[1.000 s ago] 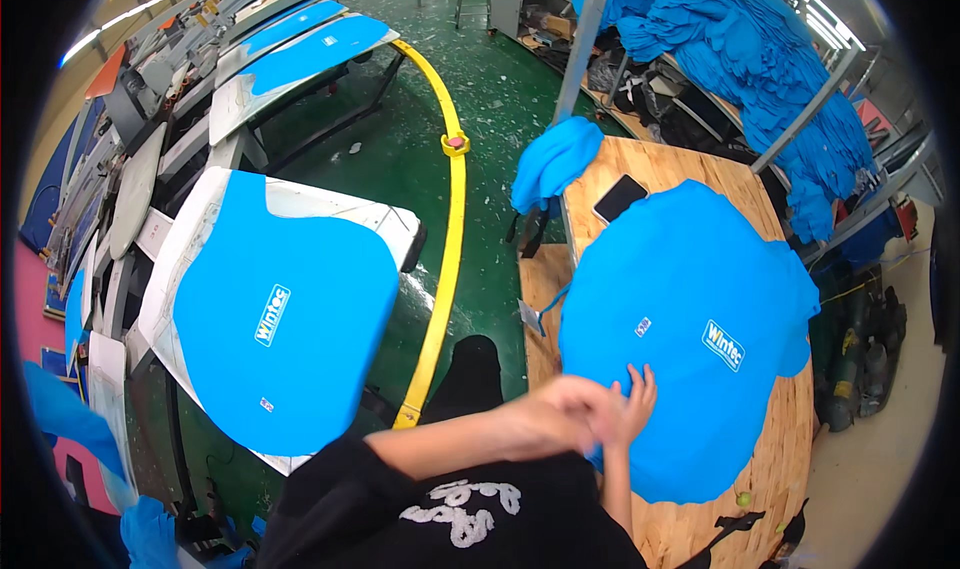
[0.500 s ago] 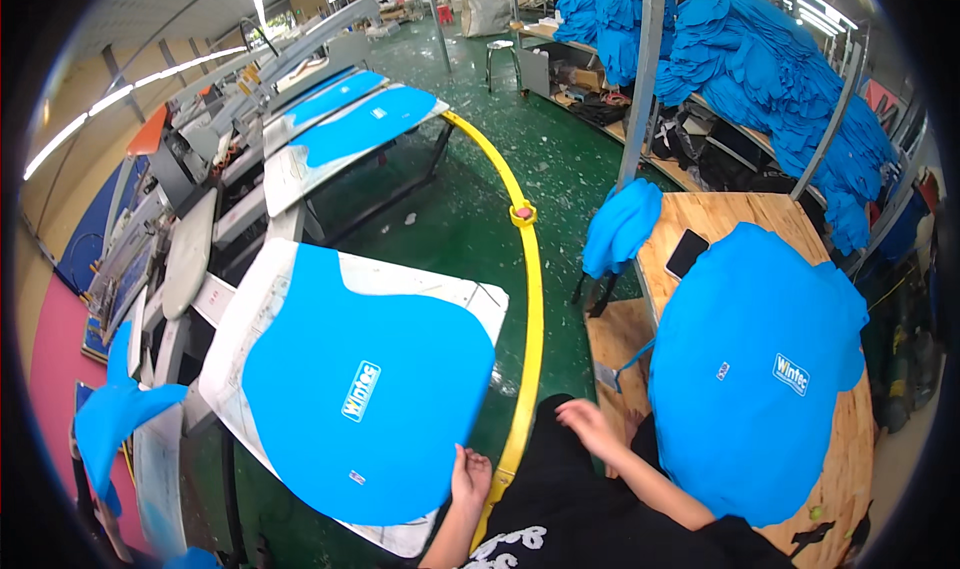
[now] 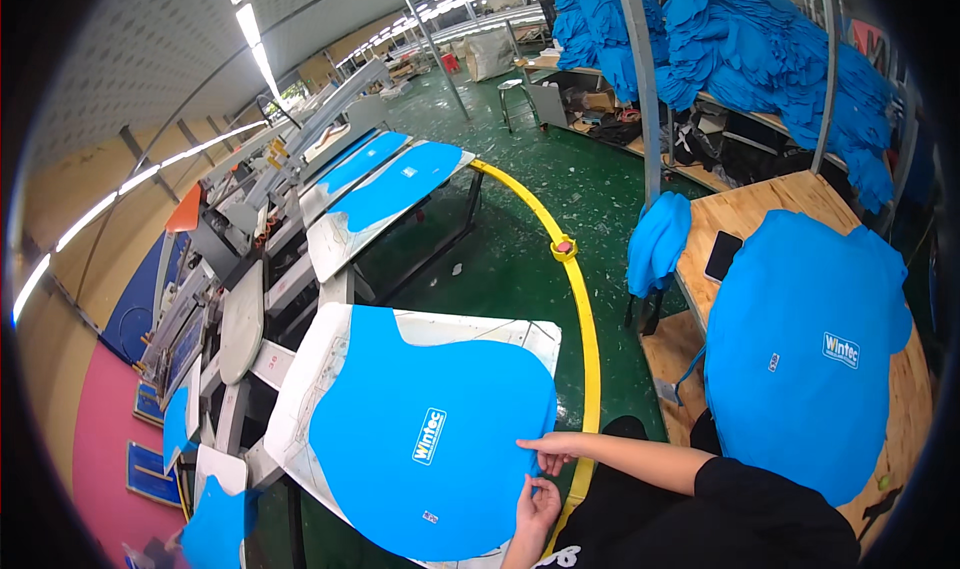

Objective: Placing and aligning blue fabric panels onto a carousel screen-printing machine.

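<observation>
A flat blue fabric piece [image 3: 380,419] with a white printed label lies on a white printing board [image 3: 300,424] in front of me, to the left. At its right edge my right hand [image 3: 555,451] reaches across, index finger on the fabric and the other fingers curled around the rim. Just below it, my left hand [image 3: 538,509] is closed at the same edge, fingertips pinched on the fabric. The fingers partly hide the edge itself.
A yellow curved rail [image 3: 590,369] runs along the board's right side. On the wooden table [image 3: 720,209] at right lie a stack of blue printed pieces [image 3: 810,389] and a phone [image 3: 724,256]. More boards with blue fabric [image 3: 400,184] stand beyond; blue piles [image 3: 770,59] fill the back shelf.
My right hand has moved from in front of my body to the fabric's right edge. My left hand has closed on that edge. The view has shifted, moving the scene rightward and down.
</observation>
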Demonstrator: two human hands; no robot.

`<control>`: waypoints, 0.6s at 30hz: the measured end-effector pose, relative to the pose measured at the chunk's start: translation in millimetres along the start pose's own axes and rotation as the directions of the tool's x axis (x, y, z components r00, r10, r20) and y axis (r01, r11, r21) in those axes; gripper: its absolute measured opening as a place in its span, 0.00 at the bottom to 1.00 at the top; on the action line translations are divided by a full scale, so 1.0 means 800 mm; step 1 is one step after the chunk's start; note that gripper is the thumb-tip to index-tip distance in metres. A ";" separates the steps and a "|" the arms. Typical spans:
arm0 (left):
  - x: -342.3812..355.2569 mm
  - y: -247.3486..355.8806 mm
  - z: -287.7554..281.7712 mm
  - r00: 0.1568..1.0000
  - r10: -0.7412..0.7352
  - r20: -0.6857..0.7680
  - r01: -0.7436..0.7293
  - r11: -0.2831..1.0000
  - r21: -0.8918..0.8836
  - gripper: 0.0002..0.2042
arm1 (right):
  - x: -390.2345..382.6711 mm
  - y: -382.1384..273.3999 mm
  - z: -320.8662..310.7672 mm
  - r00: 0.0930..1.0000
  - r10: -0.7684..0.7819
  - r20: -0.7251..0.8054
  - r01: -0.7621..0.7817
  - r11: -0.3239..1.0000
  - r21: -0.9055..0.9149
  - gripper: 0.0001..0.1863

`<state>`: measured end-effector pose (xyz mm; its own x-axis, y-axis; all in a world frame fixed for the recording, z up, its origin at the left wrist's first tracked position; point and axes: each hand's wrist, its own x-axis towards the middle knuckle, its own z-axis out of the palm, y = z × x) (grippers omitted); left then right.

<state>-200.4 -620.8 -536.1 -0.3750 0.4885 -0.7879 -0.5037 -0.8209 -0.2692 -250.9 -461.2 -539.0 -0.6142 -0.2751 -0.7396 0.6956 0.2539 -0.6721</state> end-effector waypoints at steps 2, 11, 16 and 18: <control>-0.014 -0.014 0.014 0.997 0.050 0.066 -0.049 0.999 -0.024 0.08 | -0.002 -0.004 -0.008 1.000 -0.008 0.027 0.008 1.000 -0.011 0.49; -0.022 -0.010 0.041 0.937 0.044 0.348 -0.127 0.967 0.219 0.15 | 0.024 -0.050 -0.044 0.924 -0.122 -0.361 0.300 0.818 0.491 0.22; 0.011 -0.004 0.035 0.961 0.140 0.239 -0.238 0.860 0.451 0.24 | 0.058 -0.095 -0.025 0.879 0.198 -0.434 0.426 0.084 0.901 0.17; 0.019 -0.006 0.044 0.925 0.290 0.245 -0.377 0.783 0.494 0.26 | 0.048 -0.114 -0.009 0.938 -0.003 -0.346 0.343 -0.119 0.932 0.19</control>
<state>-231.0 -599.0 -527.7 -0.6840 0.2861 -0.6710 -0.6378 -0.6809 0.3599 -340.2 -488.4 -506.2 -0.7071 0.0621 -0.7044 0.0532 -0.9886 -0.1406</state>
